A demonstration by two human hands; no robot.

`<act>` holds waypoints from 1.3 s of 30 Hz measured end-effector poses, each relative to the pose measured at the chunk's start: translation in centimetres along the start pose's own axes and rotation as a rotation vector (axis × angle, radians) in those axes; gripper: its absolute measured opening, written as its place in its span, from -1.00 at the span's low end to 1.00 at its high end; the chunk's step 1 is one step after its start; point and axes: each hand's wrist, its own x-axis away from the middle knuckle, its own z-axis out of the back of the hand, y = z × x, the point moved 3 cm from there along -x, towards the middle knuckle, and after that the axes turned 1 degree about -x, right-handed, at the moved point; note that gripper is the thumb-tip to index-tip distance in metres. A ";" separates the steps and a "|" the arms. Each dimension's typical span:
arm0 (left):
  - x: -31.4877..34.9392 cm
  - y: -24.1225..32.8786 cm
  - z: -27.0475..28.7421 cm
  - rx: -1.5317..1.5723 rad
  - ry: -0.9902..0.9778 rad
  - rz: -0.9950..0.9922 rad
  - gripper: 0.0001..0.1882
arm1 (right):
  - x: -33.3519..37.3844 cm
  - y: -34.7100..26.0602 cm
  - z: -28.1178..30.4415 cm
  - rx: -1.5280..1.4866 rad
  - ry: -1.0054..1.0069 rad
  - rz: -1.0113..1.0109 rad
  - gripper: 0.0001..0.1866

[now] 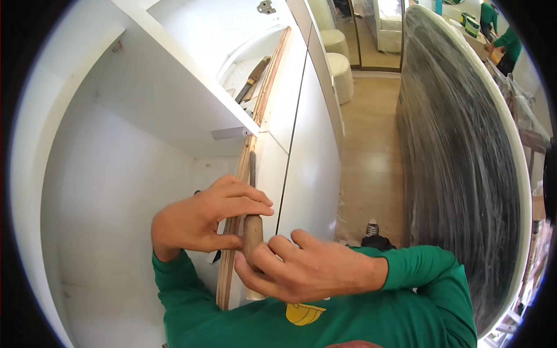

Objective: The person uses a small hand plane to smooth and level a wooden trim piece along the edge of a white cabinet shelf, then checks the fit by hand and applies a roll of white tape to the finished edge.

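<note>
A slim tool with a round wooden handle (253,229) and a narrow dark metal shaft lies along the raw plywood edge (230,255) of a white cabinet; it looks like a file or a chisel. My right hand (310,264) grips the rear part of the handle, its fingers curled round it. Nearer the shaft, my left hand (212,214) bends over the handle, thumb on one side and fingertips on the other. The shaft points away from me along the edge. Part of the handle is hidden by my fingers.
A white shelf board (174,75) crosses the cabinet at left. Farther along, brown-handled tools (255,78) lie inside. A large plastic-wrapped panel (458,145) stands at right, beyond the wooden floor (371,139). Round pale stools (339,75) stand at the back; people in green (507,46) are far right.
</note>
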 end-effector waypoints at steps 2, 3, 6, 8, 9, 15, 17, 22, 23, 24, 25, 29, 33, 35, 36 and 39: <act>0.2 -0.4 0.7 0.030 -0.042 0.004 -0.34 | -0.1 0.2 -0.5 -0.024 0.019 0.012 -0.61; 0.2 -0.8 1.0 0.045 -0.054 -0.039 -0.33 | -0.1 0.3 -0.7 -0.035 0.028 0.018 -0.62; 0.5 -1.9 1.5 0.080 -0.073 -0.117 -0.28 | -0.8 0.5 -1.6 -0.042 0.117 0.068 -0.63; 0.7 -2.7 1.4 0.097 -0.060 -0.133 -0.25 | -1.3 0.9 -2.3 -0.056 0.188 0.059 -0.64; 0.8 -3.0 1.5 0.085 -0.074 -0.122 -0.26 | -1.4 0.9 -2.5 -0.064 0.224 0.055 -0.64; 0.5 -3.9 1.9 0.011 -0.079 -0.104 -0.33 | -0.7 1.3 -4.7 -0.036 0.146 0.085 -0.67; 0.4 -3.6 2.2 -0.018 -0.020 -0.076 -0.37 | -0.7 1.9 -5.1 -0.047 0.169 0.081 -0.67; 1.2 -3.2 1.6 0.054 -0.062 -0.109 -0.42 | -1.1 1.7 -4.9 -0.045 0.231 0.111 -0.68; 1.2 -3.0 1.5 0.049 -0.079 -0.122 -0.43 | -1.0 1.4 -4.7 -0.045 0.210 0.111 -0.69; 1.0 -3.3 1.7 0.034 -0.052 -0.105 -0.44 | -1.0 1.3 -4.6 -0.045 0.189 0.111 -0.69; 0.8 -3.4 1.7 0.022 -0.023 -0.082 -0.45 | -0.9 1.5 -4.7 -0.046 0.192 0.105 -0.70; 0.7 -2.8 1.7 0.043 0.002 -0.082 -0.46 | -0.9 2.0 -4.6 -0.061 0.232 0.084 -0.74; 0.7 -3.2 1.6 0.049 -0.003 -0.084 -0.47 | -0.8 2.4 -4.7 -0.093 0.242 0.076 -0.75; 0.6 -3.3 1.7 0.059 0.001 -0.022 -0.48 | -0.8 2.7 -5.1 -0.102 0.248 0.080 -0.74; 0.8 -3.2 1.5 0.053 0.010 -0.018 -0.48 | -0.7 2.6 -5.3 -0.101 0.246 0.084 -0.74; 0.5 -2.8 1.6 0.034 0.008 -0.049 -0.49 | -0.6 2.5 -4.4 -0.073 0.221 0.101 -0.75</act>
